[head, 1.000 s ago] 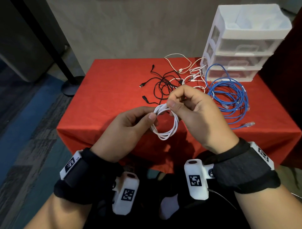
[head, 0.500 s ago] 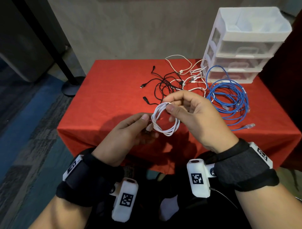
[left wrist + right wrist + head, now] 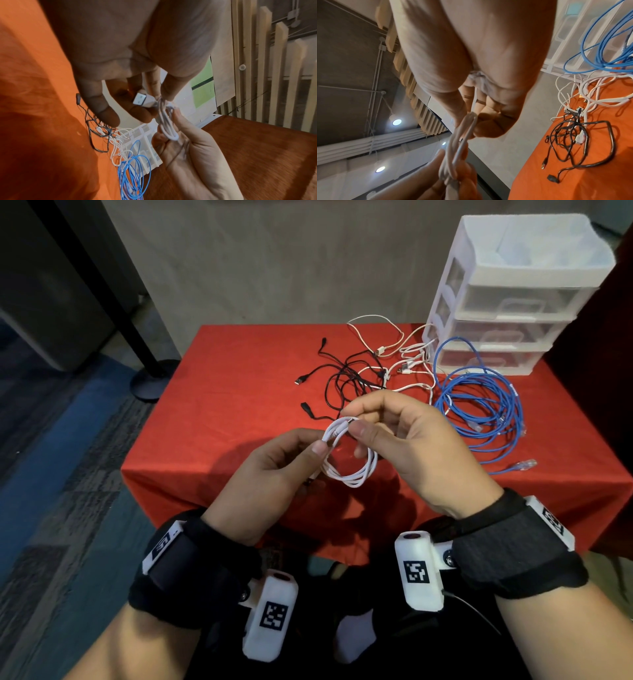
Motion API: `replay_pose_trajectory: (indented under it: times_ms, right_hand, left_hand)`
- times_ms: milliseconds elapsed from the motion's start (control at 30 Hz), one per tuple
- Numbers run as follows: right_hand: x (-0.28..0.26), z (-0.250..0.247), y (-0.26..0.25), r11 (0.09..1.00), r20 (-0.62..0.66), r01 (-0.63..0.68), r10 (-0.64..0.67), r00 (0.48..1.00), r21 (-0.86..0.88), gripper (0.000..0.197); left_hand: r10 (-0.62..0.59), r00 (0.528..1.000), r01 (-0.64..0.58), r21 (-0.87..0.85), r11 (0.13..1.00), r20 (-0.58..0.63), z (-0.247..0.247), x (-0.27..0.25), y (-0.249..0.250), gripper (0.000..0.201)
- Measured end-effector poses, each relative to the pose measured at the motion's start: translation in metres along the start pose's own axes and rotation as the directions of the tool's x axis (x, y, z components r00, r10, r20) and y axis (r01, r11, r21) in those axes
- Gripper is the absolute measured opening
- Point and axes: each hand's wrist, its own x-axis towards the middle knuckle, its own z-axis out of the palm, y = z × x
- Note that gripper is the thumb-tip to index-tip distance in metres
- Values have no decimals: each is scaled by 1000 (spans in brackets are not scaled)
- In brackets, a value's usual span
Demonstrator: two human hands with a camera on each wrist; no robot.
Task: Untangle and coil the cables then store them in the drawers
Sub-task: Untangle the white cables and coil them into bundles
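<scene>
A white cable (image 3: 352,474), wound into a small coil, hangs in the air over the table's near edge, between both hands. My right hand (image 3: 353,423) pinches the top of the coil with thumb and forefinger. My left hand (image 3: 318,456) grips the coil's left side under its thumb. In the left wrist view the left hand's fingers hold the cable's USB plug (image 3: 139,100) against the white coil (image 3: 167,121). The right wrist view shows the white coil (image 3: 464,132) pinched at my right hand's fingertips. A white three-drawer unit (image 3: 513,302) stands at the table's back right, all drawers closed.
On the red tablecloth (image 3: 222,405) lie a tangle of black cables (image 3: 346,381), thin white cables (image 3: 411,361) and a loose blue network cable (image 3: 479,412) in front of the drawers. A black stand base (image 3: 154,378) sits on the floor to the left.
My left hand loosened off the coil half a second ago and has now moved back to grip its left side. The right hand kept its pinch throughout.
</scene>
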Motion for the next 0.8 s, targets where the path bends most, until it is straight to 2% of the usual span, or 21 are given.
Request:
replay_pose_trajectory:
  times_ms: [167,267,367,533,600,700,800]
  right_hand:
    - [-2,0,4,1000,21,5,-6,1000,25,15]
    - [-2,0,7,1000,10,16,-16,1000,-3,16]
    - [-1,-1,7,990,17,75,-73,997,-118,16]
    - [0,-6,6,942,36,147,-143,989,-301,7]
    - [0,-7,6,943,30,138,-135,990,-302,6]
    - [0,-8,9,953,58,140,-129,990,-269,5]
    - [-1,-10,13,976,105,91,-71,992,-195,5]
  left_hand:
    - [-29,1000,30,-144,989,2,8,0,-4,16]
    - [-20,1000,20,-172,985,5,12,0,-8,19]
    - [17,1000,-17,-124,992,-7,14,0,-12,20]
    - [53,999,-53,76,996,-8,12,1,-8,24]
    - [14,1000,-14,72,997,1,9,2,-6,26]
    - [-74,997,74,-22,997,13,6,2,-6,24]
    - [-127,991,130,-72,989,47,1,2,-9,27]
